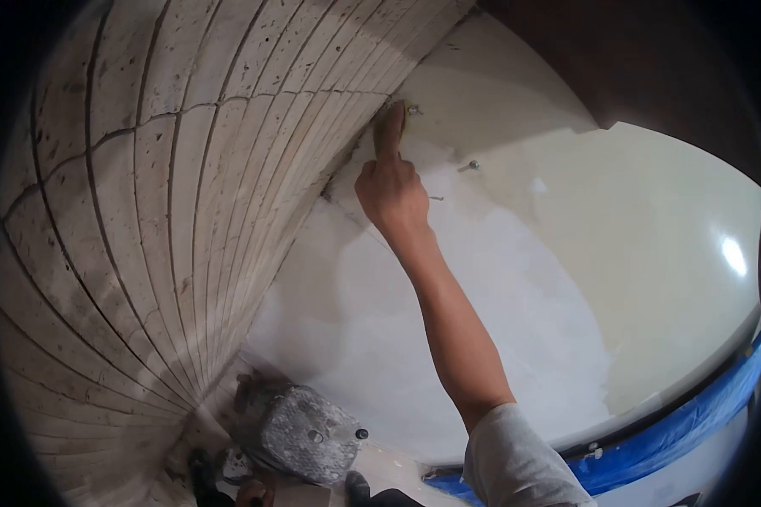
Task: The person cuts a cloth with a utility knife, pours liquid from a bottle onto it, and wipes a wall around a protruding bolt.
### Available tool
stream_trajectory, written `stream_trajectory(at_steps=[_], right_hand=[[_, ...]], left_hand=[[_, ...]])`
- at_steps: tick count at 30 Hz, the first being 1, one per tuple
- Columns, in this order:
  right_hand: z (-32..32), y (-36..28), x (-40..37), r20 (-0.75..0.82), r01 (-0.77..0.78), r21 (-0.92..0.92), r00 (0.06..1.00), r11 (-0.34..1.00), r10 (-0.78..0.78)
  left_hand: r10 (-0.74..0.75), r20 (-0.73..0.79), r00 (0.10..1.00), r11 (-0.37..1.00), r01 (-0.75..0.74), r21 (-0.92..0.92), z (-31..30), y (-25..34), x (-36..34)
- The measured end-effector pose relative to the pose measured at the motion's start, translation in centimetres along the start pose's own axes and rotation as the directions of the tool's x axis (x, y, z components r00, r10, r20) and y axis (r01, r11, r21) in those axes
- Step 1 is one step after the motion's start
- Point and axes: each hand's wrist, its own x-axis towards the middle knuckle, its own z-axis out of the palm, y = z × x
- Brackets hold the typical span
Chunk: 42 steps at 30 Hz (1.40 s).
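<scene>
My right hand reaches up to the pale wall, close to the corner with the ribbed tiled wall. Its index finger is stretched upward against the surface, the other fingers curled. A yellowish-brown patch or thin piece shows around that finger; what it is, I cannot make out. Just right of the fingertip a small metal fitting sticks out, with another fitting lower to the right. At the bottom edge, part of my left hand shows, small and dark, its fingers and anything in them unclear.
A grey, splattered container or covered object sits low in the corner, a small dark round item at its right. My shoes show beside it. Blue plastic sheeting runs along the lower right. A dark brown panel overhangs the upper right.
</scene>
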Motion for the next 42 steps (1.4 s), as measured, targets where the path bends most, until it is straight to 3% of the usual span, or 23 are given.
stream_trajectory(at_steps=[3, 7, 9, 12, 15, 18, 22, 24, 25, 28, 29, 30, 33, 34, 36, 38, 40, 42], right_hand=[[1.6, 0.1, 1.6, -0.157, 0.038, 0.041, 0.987, 0.998, -0.031], [0.9, -0.2, -0.1, -0.049, -0.037, 0.148, 0.998, 0.988, 0.045], [0.7, -0.5, -0.8, 0.052, -0.116, 0.118, 0.993, 0.986, 0.111], [1.9, 0.2, 0.0, -0.094, -0.007, -0.010, 0.996, 1.000, 0.006], [1.5, -0.3, 0.8, -0.154, 0.004, 0.057, 0.988, 0.998, 0.005], [-0.6, 1.7, -0.2, -0.080, 0.015, -0.116, 0.997, 0.993, -0.025], [-5.3, 4.3, -1.9, 0.032, 0.156, -0.363, 0.987, 0.919, -0.156], [-7.1, 5.2, -1.5, 0.059, 0.241, -0.454, 0.969, 0.858, -0.241], [-7.7, 5.5, -1.6, -0.056, 0.309, -0.472, 0.924, 0.826, -0.378], [-10.5, 5.9, 0.5, 0.041, 0.471, -0.519, 0.847, 0.714, -0.530], [-10.9, 6.9, 1.8, -0.028, 0.609, -0.565, 0.660, 0.556, -0.751], [-12.1, 6.0, 2.5, 0.095, 0.545, -0.595, 0.778, 0.591, -0.621], [-16.4, 1.5, 3.2, 0.191, 0.452, -0.636, 0.877, 0.626, -0.440], [-17.4, 1.4, 4.4, 0.254, 0.496, -0.636, 0.858, 0.591, -0.446], [-17.7, 3.7, 7.2, 0.209, 0.661, -0.627, 0.652, 0.412, -0.729], [-17.2, 4.3, 8.7, 0.234, 0.667, -0.728, 0.462, 0.161, -0.855], [-16.6, 4.8, 9.5, 0.269, 0.628, -0.778, 0.358, 0.017, -0.894], [-16.1, 5.0, 10.0, 0.297, 0.600, -0.799, 0.359, -0.025, -0.885]], left_hand=[[-0.077, 0.022, 0.997, 0.997, 0.078, -0.015, -0.1, 0.6, -0.1], [-0.265, 0.117, 0.957, 0.963, 0.257, 0.078, -1.0, 3.7, 1.1], [-0.223, 0.131, 0.966, 0.973, 0.213, 0.084, -0.7, 1.9, 0.7], [-0.211, 0.114, 0.971, 0.977, 0.208, 0.042, -0.7, 1.9, 0.6], [-0.231, 0.105, 0.967, 0.973, 0.232, 0.009, -0.6, 2.0, 0.6], [-0.193, 0.084, 0.978, 0.981, 0.193, 0.011, -0.4, 1.6, 0.5], [-0.142, 0.017, 0.990, 0.989, 0.143, -0.032, 0.7, -0.2, -0.2], [-0.210, 0.062, 0.976, 0.975, 0.213, -0.062, 1.4, -2.5, -1.3], [-0.242, 0.084, 0.967, 0.966, 0.249, -0.076, 1.7, -3.1, -1.6], [-0.089, 0.021, 0.996, 0.995, 0.090, -0.037, 1.0, -1.0, -0.5], [-0.137, 0.048, 0.989, 0.991, 0.137, -0.007, 0.5, 0.3, 0.2], [-0.186, 0.075, 0.980, 0.983, 0.185, 0.023, -0.2, 1.8, 0.9], [-0.217, 0.078, 0.973, 0.976, 0.219, -0.016, 0.7, 0.4, 0.2], [-0.207, 0.069, 0.976, 0.976, 0.210, -0.051, 1.3, -0.7, -0.2], [-0.132, 0.052, 0.990, 0.990, 0.134, -0.049, 1.2, 0.0, 0.3], [-0.100, 0.051, 0.994, 0.993, 0.103, -0.052, 1.3, 0.2, 0.2], [-0.109, 0.064, 0.992, 0.992, 0.113, -0.060, 1.2, 0.5, 0.3], [-0.124, 0.084, 0.989, 0.990, 0.129, -0.057, 1.0, 1.1, 0.5]])
